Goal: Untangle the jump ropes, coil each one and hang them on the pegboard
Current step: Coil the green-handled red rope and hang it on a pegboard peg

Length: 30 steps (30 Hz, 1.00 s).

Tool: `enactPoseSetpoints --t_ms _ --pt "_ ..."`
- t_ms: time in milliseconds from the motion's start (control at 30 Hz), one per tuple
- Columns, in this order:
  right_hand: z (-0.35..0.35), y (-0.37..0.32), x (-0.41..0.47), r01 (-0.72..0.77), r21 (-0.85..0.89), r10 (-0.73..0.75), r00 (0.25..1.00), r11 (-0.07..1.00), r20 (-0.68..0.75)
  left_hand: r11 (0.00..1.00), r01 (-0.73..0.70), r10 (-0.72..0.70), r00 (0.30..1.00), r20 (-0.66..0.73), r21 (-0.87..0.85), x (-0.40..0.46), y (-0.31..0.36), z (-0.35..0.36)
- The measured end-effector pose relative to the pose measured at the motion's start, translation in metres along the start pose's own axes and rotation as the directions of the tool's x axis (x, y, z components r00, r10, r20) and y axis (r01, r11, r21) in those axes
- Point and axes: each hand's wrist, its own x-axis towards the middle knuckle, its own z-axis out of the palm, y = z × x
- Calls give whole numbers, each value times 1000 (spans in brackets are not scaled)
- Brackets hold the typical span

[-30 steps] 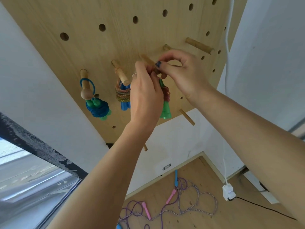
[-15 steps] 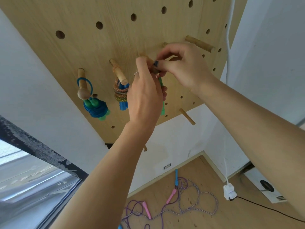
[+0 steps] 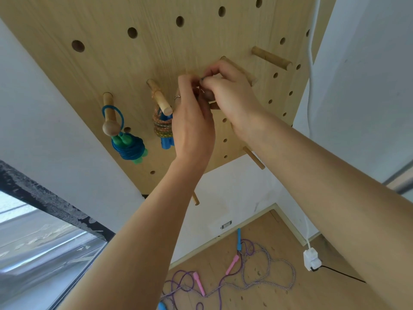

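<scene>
Through the head camera, both hands meet at the frame's upper middle against the wooden pegboard (image 3: 138, 63). The left hand (image 3: 193, 121) and right hand (image 3: 230, 95) have fingertips curled together, pinching a small dark bit of rope between them; the rope itself is almost wholly hidden behind the hands. Left of them, a blue coiled jump rope (image 3: 128, 146) and an orange braided one (image 3: 162, 126) hang from pegs. Purple tangled ropes (image 3: 252, 278) lie on the floor at lower middle.
</scene>
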Motion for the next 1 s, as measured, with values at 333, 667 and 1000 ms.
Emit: enactPoseSetpoints --t_ms 333,667,1000 --pt "11 -6 -3 -65 27 67 994 998 -91 993 -4 -5 997 76 118 2 -4 -7" --pt "11 33 -39 86 -20 -88 982 996 -168 941 -151 115 984 133 304 -31 -9 -16" --pt "15 134 -93 -102 -50 82 946 994 -313 893 -346 251 913 321 286 -108 -70 -34"
